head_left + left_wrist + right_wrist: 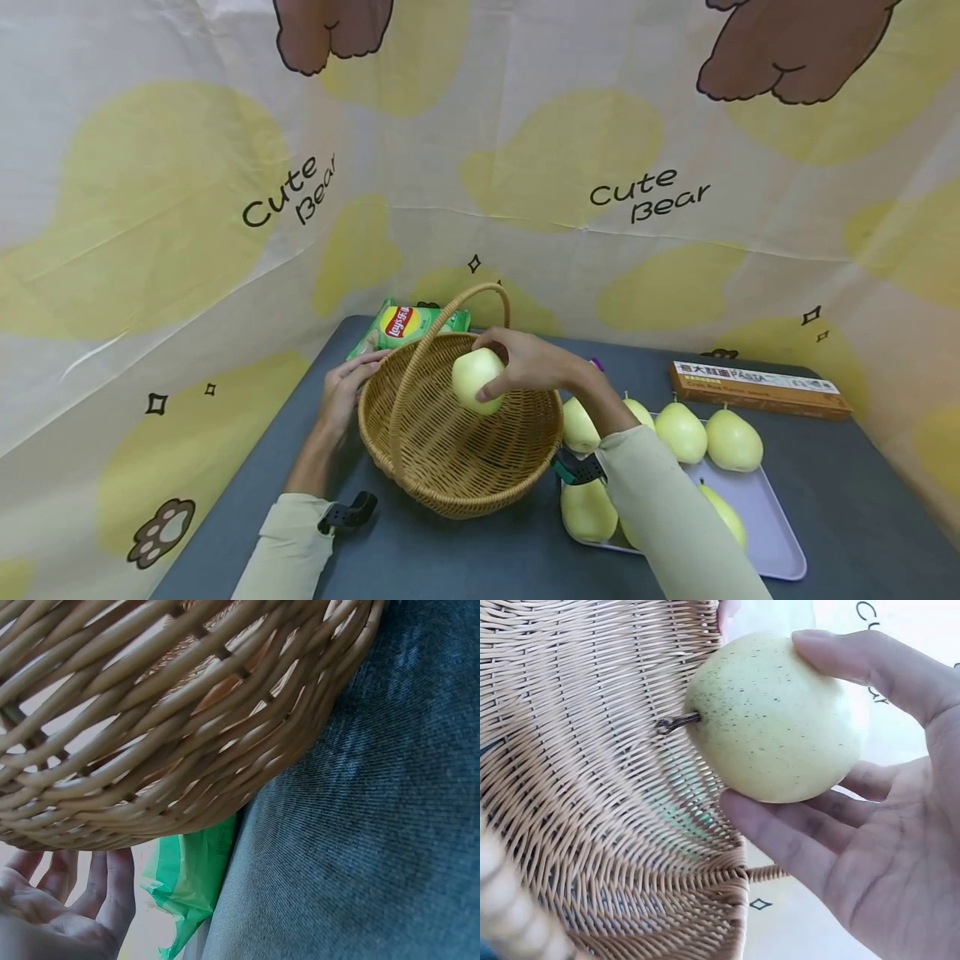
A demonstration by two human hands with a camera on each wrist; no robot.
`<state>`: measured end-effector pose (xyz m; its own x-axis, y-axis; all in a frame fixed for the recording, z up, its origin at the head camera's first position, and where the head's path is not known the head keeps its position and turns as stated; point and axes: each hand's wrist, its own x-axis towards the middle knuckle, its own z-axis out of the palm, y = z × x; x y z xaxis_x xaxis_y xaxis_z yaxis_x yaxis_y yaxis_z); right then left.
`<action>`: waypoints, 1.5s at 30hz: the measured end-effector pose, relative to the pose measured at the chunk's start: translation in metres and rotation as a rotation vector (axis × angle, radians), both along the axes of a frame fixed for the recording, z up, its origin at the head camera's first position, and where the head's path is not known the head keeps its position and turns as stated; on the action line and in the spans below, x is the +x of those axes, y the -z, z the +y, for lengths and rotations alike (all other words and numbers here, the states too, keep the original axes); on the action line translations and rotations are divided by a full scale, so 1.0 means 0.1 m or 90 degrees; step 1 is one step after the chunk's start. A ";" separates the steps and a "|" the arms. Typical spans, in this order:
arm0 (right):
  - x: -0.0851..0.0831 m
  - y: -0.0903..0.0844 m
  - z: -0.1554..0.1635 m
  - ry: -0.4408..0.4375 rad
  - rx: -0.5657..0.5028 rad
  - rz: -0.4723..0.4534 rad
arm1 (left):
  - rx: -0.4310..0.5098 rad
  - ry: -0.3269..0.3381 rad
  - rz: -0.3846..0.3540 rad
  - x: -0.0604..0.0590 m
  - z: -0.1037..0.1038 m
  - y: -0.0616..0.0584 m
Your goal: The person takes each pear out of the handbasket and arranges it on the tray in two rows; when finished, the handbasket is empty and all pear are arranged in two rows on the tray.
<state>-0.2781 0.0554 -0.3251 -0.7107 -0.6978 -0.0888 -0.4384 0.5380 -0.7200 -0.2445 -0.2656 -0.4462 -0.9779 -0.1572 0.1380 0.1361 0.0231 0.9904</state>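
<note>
A pale yellow-green pear (pixel 474 379) is held in my right hand (pixel 525 360), over the mouth of a wicker basket (pixel 450 498). In the right wrist view, thumb and fingers grip the pear (pixel 780 720) from opposite sides, and its dark stem points into the basket (pixel 592 750). My left hand (pixel 351 387) touches the basket's left rim. From the left wrist, that hand's (pixel 67 907) fingers look nearly straight, their tips hidden behind the wicker (pixel 172 750). The basket leans with its mouth toward me, its arched handle (pixel 408 400) standing up, and no pear shows inside.
Several more pears (pixel 733 440) sit on a lilac tray (pixel 772 533) at the right, partly hidden by my right sleeve. A green chip bag (pixel 405 323) lies behind the basket. At the back right is a long pasta box (pixel 757 390). A printed cloth hangs behind the table.
</note>
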 end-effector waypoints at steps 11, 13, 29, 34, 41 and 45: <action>0.19 0.02 0.23 0.019 -0.101 0.016 | -0.011 -0.005 -0.003 0.01 0.00 0.01; 0.23 0.03 0.29 0.028 -0.119 0.005 | -0.011 -0.004 -0.003 0.01 0.00 0.01; 0.47 0.16 0.86 0.097 -0.193 0.040 | -0.010 -0.006 -0.001 0.01 0.00 0.00; 0.54 0.23 1.04 0.113 -0.197 0.063 | -0.011 -0.007 -0.001 0.01 0.01 0.00; 0.64 0.32 1.26 0.128 -0.226 0.053 | -0.009 -0.009 -0.005 0.02 0.00 0.00; 0.71 0.35 1.40 0.164 -0.197 0.086 | -0.008 -0.010 -0.007 0.02 0.00 0.00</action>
